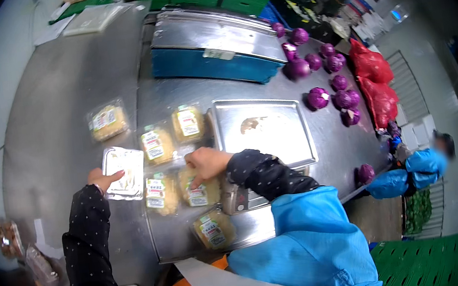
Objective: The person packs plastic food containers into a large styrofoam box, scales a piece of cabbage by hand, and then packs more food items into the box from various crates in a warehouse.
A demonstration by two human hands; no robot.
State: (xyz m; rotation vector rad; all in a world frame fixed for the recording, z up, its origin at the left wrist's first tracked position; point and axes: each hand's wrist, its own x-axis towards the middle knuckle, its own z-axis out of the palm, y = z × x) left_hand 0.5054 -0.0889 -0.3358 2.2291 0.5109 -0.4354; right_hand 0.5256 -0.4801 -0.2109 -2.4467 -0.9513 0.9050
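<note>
My left hand grips the left edge of a shiny clear plastic food pack, thumb on top. Glare hides most of its contents. My right hand reaches over a labelled pack of pale yellow food, one digit touching its label; whether it grips the pack is not clear. Close by lie similar labelled packs: one upper left of that hand, one above it, one to its lower left and one near the table's front edge. Another pack sits farther left.
A weighing scale with a steel tray stands right of the packs. Behind it is a steel-topped blue machine. Several red cabbages lie on the steel table. Red mesh sacks and a blue-clad person are at the right.
</note>
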